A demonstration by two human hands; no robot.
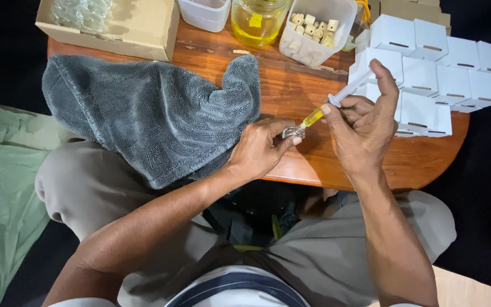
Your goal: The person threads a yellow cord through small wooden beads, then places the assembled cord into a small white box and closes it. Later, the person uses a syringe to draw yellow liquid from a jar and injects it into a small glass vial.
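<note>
Round wooden table [291, 91] against a dark background carries everything seen. At its near edge the left hand [259, 149] is closed, its fingers [284, 140] pinched on a small clear vial [294, 132] held just above the wood. The right hand [365, 122], at 3 o'clock of the left, is wrapped around a syringe [336, 101]: the barrel is gripped between the fingers [352, 107], and the thumb is set on the plunger end at 1 o'clock. Yellow liquid is seen in the barrel's lower part, and the tip is pointed toward 7 o'clock, into the vial's mouth.

At 9 o'clock of the left hand a grey towel [149, 113] is spread over the table and draped off its near edge onto a knee. At 3 o'clock of the right hand small white boxes [444, 79] are stacked in rows, partly hidden by that hand. At 12 o'clock a white tub [319, 31] of pale stoppers is placed, with a jar [257, 23] of yellow liquid just beside it at its 9 o'clock, then another white tub [204, 14]. At the far left corner a cardboard box [115, 28] holding clear glassware is set.
</note>
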